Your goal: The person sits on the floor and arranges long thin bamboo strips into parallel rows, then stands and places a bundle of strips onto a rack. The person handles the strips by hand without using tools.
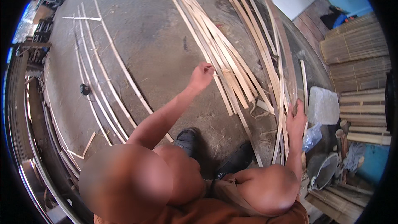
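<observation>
Long pale bamboo strips lie in a loose, fanned bundle on the floor ahead of me. At the bundle's left edge is my left hand, its fingers curled in and the tips close against a strip. Whether it pinches anything is too small to make out. On the right, my right hand is closed around a long brownish bamboo strip that runs away toward the top of the view. Other strips lie just left of that one.
Thin poles lie apart on the left floor, with a small black object on them. To the right are a whitish block, a clear plastic bag, a bucket and woven slat panels. Stacked lengths line the far left.
</observation>
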